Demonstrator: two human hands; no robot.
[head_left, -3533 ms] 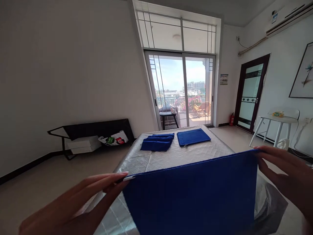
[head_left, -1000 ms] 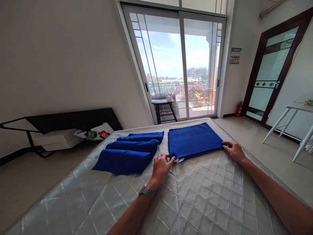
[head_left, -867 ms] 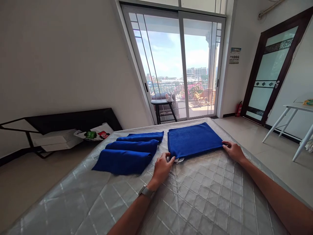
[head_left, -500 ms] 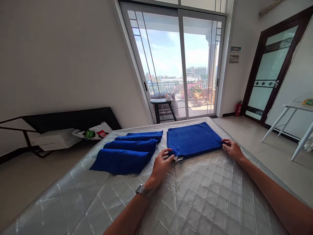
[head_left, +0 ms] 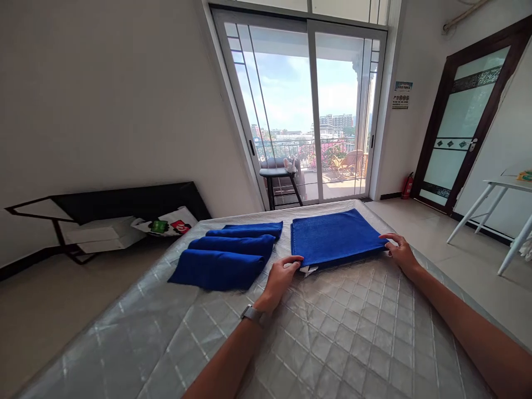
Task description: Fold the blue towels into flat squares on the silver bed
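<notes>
Cloth lowered, L hand, R hand @corners

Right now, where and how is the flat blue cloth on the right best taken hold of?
Pinch the flat blue cloth by its two near corners, likely best from the person's side: it lies as a rectangle, near edge toward them, with left hand and right hand there.
</notes>
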